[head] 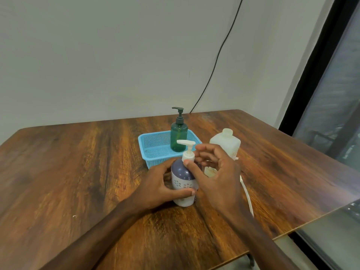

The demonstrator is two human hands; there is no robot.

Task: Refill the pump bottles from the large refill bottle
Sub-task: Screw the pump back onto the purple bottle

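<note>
While left hand [161, 184] grips the purple pump bottle [184, 178] standing on the table [78, 172], right hand [216, 172] pinches its white pump collar (refill bottle [226, 145] uncapped, just behind); green bottle [178, 135] stands in blue basket [153, 158].

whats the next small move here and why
Probably twist the white pump collar loose with the right hand: the left hand grips the purple bottle, its pump is on, and the refill bottle stands uncapped.
</note>
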